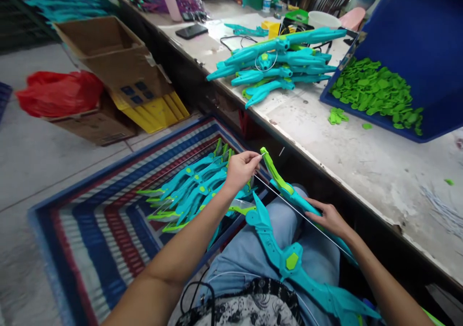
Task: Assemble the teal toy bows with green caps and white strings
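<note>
My left hand point(241, 171) is closed in a pinch on a thin white string point(285, 200), right beside the lime-green tip of a toy bow point(278, 177). From those fingers the string runs taut down to the lower right, along the bow. My right hand point(328, 220) grips the bow's teal limb; the far end passes under my right forearm. A second teal toy bow point(291, 261), with a green piece at its middle, lies across my lap. In the blue crate point(68, 249) at my left, several teal and green toy bows point(195, 176) lie stacked.
Several teal bow bodies point(265, 63) are piled on the workbench point(304, 128). A tilted blue bin point(434, 51) there holds small green pieces point(379, 92). Cut string bits point(443, 210) lie at the right, a phone point(191, 31) farther back. Cardboard boxes point(108, 61) and a red bag point(60, 94) stand left.
</note>
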A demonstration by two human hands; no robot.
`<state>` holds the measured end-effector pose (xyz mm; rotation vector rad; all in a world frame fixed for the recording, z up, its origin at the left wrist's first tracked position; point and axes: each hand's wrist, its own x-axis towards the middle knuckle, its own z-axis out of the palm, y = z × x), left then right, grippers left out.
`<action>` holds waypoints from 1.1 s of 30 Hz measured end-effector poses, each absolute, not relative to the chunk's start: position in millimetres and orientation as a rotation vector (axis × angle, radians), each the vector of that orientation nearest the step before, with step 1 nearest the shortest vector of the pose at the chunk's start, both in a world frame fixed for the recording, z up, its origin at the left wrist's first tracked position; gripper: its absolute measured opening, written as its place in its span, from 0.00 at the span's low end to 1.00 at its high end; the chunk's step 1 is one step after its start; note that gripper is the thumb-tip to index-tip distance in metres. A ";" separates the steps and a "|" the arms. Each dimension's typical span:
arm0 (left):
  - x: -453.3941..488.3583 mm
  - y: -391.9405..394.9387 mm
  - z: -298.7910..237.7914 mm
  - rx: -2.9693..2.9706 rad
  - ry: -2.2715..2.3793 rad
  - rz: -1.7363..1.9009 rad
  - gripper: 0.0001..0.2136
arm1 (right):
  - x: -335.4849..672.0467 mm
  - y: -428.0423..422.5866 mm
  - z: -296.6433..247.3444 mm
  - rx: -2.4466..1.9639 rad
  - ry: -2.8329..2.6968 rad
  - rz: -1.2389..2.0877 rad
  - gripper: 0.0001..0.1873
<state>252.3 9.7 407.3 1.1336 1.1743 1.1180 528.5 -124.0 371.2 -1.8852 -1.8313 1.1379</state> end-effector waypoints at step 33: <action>228.9 2.0 405.9 0.965 0.847 0.925 0.23 | 477.0 -98.5 395.8 -1.658 -2.064 0.292 0.19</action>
